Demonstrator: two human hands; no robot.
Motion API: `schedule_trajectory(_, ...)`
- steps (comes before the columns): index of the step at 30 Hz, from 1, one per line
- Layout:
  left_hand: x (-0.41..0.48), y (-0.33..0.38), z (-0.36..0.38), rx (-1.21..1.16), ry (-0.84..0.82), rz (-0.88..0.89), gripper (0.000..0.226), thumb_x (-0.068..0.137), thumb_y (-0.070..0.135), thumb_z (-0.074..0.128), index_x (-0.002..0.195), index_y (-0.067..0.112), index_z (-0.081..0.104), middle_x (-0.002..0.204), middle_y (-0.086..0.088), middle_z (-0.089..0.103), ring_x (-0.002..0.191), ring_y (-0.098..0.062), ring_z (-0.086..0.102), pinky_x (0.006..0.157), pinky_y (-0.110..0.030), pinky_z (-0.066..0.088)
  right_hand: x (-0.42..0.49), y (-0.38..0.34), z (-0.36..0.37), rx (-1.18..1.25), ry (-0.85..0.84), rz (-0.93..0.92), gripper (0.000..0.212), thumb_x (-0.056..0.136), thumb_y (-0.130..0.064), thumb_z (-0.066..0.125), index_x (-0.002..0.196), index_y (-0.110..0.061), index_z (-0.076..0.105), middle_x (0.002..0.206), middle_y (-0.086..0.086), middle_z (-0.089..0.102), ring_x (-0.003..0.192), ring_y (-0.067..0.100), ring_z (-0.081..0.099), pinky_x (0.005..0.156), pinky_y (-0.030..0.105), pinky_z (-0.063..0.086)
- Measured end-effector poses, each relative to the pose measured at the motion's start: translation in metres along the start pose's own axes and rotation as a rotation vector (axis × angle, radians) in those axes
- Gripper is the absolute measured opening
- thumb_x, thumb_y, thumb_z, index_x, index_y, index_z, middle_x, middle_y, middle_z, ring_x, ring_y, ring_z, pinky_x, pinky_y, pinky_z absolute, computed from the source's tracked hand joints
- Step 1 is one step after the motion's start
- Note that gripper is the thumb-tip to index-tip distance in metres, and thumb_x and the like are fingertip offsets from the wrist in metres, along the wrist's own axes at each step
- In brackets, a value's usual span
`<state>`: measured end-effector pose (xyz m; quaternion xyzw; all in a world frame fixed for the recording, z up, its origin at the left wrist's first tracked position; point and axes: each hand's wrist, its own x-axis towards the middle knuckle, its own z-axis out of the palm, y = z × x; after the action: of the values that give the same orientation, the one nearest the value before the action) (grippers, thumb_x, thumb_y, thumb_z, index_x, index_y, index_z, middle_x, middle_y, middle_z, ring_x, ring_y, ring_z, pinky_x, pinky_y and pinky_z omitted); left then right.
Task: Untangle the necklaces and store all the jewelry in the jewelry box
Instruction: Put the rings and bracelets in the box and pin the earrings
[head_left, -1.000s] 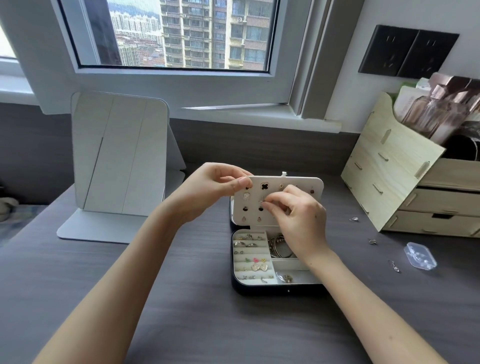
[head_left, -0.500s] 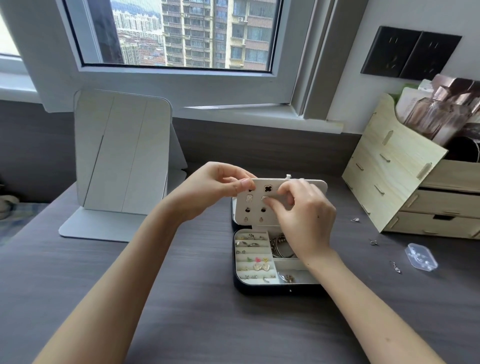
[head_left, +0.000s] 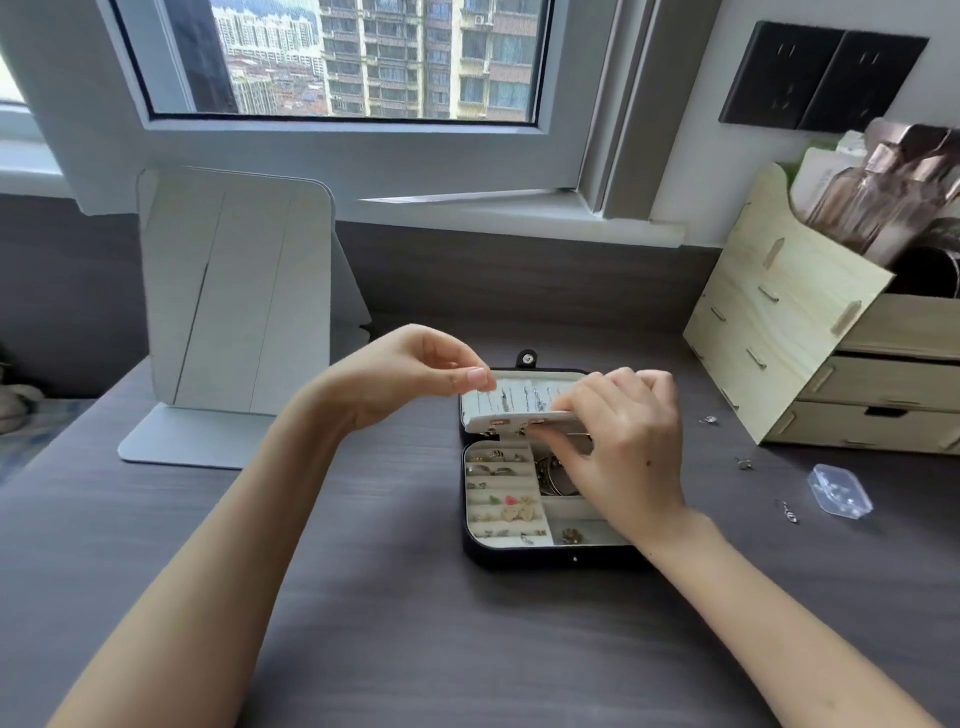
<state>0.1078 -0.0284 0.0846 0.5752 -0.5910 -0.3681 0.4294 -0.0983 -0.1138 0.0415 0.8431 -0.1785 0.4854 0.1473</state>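
- Step in hand: storing, not untangling. The jewelry box (head_left: 519, 556) lies open on the bench (head_left: 363, 623), right of centre and near the person, and its white earring panel (head_left: 496, 420) is tipped almost flat above the far end of the tray.
- Behind the panel, the lid lining (head_left: 514, 396) shows thin chains in a row. They look hung and separated, though they are too small to be sure.
- The tray compartments hold rings, studs and bangles.
- Right hand (head_left: 628, 452): reaches over the box's right side with the wrist bent down. Its grip is clamped on the panel's right part, fingers curled over the top and thumb beneath.
- Left hand (head_left: 400, 379): raised just left of the panel's far corner and not touching it. Its grip is loosely curled, with nothing visible in it.
- Left to do, by my reading: several small loose pieces (head_left: 788, 512) lie on the bench well right of the box, near a clear plastic case (head_left: 840, 491).
- The next move probably calls for settling the panel and freeing a hand. That hand would then reach right and pinch each tiny piece carefully off the bench.
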Motion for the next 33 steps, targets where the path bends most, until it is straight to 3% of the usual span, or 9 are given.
schedule_trajectory(8, 0.019, -0.012, 0.02, 0.025, -0.15, -0.11, 0.008, 0.085, 0.015, 0.065, 0.083, 0.015, 0.073, 0.087, 0.003, 0.069, 0.087, -0.007, 0.062, 0.081, -0.024, 0.044, -0.015, -0.006, -0.002, -0.002, 0.079, -0.02, 0.028, 0.081, -0.037, 0.072, 0.066, -0.014, 0.063, 0.07, -0.004, 0.065, 0.065, 0.019, 0.058, 0.069, 0.033, 0.031)
schedule_trajectory(13, 0.025, -0.008, 0.023, 0.01, -0.247, -0.092, 0.009, 0.083, 0.015, 0.062, 0.083, 0.011, 0.07, 0.081, 0.011, 0.066, 0.079, 0.0, 0.059, 0.071, -0.012, 0.042, -0.015, -0.005, -0.001, 0.0, 0.088, -0.01, 0.028, 0.079, -0.037, 0.074, 0.067, -0.014, 0.065, 0.07, -0.003, 0.066, 0.066, 0.019, 0.059, 0.069, 0.033, 0.031)
schedule_trajectory(26, 0.03, -0.017, 0.03, -0.055, -0.273, -0.068, 0.011, 0.081, 0.018, 0.061, 0.081, 0.014, 0.072, 0.087, -0.001, 0.063, 0.084, -0.014, 0.056, 0.079, -0.024, 0.046, -0.017, -0.005, -0.001, 0.001, 0.085, 0.003, 0.028, 0.081, -0.038, 0.071, 0.067, -0.014, 0.065, 0.071, -0.004, 0.066, 0.066, 0.019, 0.058, 0.07, 0.033, 0.031)
schedule_trajectory(33, 0.028, -0.019, 0.032, -0.083, -0.233, -0.073, 0.01, 0.08, 0.015, 0.067, 0.084, 0.007, 0.07, 0.086, 0.001, 0.063, 0.081, -0.008, 0.06, 0.073, -0.018, 0.047, -0.016, -0.006, -0.001, 0.002, 0.087, 0.005, 0.029, 0.081, -0.039, 0.071, 0.067, -0.014, 0.065, 0.07, -0.003, 0.066, 0.066, 0.018, 0.058, 0.071, 0.033, 0.031)
